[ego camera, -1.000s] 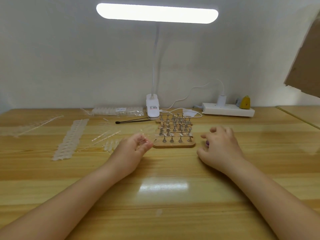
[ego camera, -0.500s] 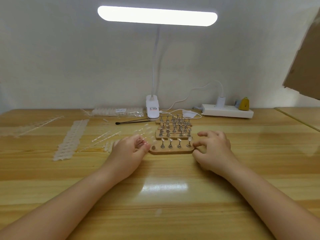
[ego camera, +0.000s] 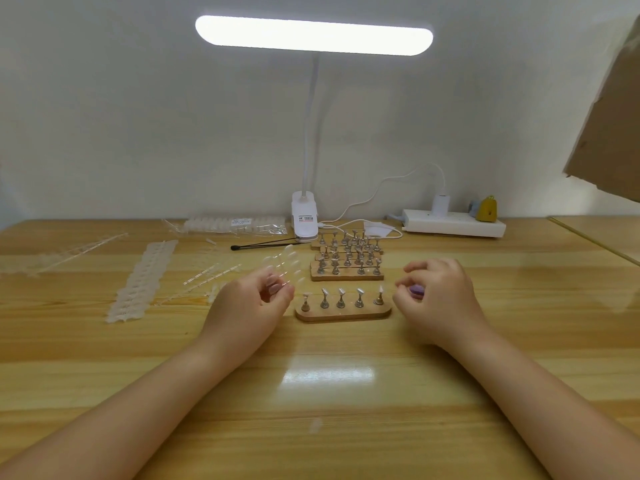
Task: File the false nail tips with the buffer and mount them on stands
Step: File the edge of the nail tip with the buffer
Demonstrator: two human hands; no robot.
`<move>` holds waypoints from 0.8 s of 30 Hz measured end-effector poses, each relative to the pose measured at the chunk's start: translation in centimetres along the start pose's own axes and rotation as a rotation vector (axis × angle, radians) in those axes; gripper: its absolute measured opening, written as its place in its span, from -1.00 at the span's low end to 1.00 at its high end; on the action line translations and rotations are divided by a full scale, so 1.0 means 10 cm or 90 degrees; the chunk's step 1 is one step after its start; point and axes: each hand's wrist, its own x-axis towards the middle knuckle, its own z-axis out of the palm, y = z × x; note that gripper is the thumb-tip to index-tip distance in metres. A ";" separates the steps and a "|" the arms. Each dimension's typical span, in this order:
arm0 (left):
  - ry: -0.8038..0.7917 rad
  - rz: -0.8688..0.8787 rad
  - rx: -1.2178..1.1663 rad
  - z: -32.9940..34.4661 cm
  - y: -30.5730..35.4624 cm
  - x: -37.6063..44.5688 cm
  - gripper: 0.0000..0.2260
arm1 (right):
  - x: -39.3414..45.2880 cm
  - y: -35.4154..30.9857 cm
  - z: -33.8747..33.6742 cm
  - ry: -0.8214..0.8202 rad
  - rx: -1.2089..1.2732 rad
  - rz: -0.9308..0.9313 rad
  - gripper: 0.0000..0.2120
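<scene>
Left hand [ego camera: 250, 301] curled, pinching clear nail tips [ego camera: 284, 265]; right hand [ego camera: 437, 296] curled round half-hidden purple buffer [ego camera: 416, 290], stand [ego camera: 343, 311] between.

Purple buffer [ego camera: 416, 291] — mostly hidden inside right hand [ego camera: 437, 299]

- My left hand [ego camera: 254, 299] pinches a clear strip of nail tips [ego camera: 284, 266], held above the wooden table [ego camera: 325, 393].
- My right hand [ego camera: 438, 296] curls round a small purple buffer [ego camera: 416, 290] (only a sliver shows).
- Between them I see a wooden base [ego camera: 343, 314] carrying five metal stands [ego camera: 341, 299].
- Behind it sit more stand bases [ego camera: 346, 259], near the lamp clamp [ego camera: 304, 221].
</scene>
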 end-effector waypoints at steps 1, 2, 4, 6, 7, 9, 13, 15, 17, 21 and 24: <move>0.002 -0.003 -0.051 0.00 0.04 0.00 -0.87 | -0.01 -0.04 -0.03 0.057 0.029 -0.020 -0.88; -0.002 -0.017 -0.124 -0.01 0.09 -0.01 -0.89 | -0.01 -0.10 -0.06 0.114 0.072 -0.049 -0.91; -0.015 -0.055 -0.259 -0.01 0.19 -0.02 -0.93 | -0.05 -0.25 -0.12 0.164 0.170 -0.104 -0.93; -0.032 -0.081 -0.315 0.01 0.26 -0.04 -0.94 | -0.11 -0.46 -0.14 0.096 0.310 -0.094 -0.94; -0.041 -0.091 -0.329 0.01 0.28 -0.05 -0.94 | -0.15 -0.57 -0.12 0.036 0.388 -0.060 -0.94; -0.058 -0.104 -0.347 0.03 0.31 -0.06 -0.95 | -0.22 -0.71 -0.07 -0.069 0.492 0.020 -0.87; -0.076 -0.095 -0.351 0.05 0.35 -0.10 -0.93 | -0.30 -0.77 -0.01 -0.171 0.596 0.101 -0.88; -0.074 -0.084 -0.345 0.06 0.36 -0.11 -0.92 | -0.31 -0.78 0.00 -0.195 0.638 0.120 -0.89; -0.070 -0.073 -0.331 0.07 0.35 -0.12 -0.93 | -0.32 -0.78 0.00 -0.198 0.644 0.130 -0.89; -0.035 -0.015 -0.209 0.09 0.31 -0.15 -0.94 | -0.33 -0.79 0.00 -0.175 0.587 0.091 -0.85; 0.037 0.112 0.016 0.09 0.26 -0.16 -0.96 | -0.38 -0.81 0.02 -0.157 0.524 0.014 -0.85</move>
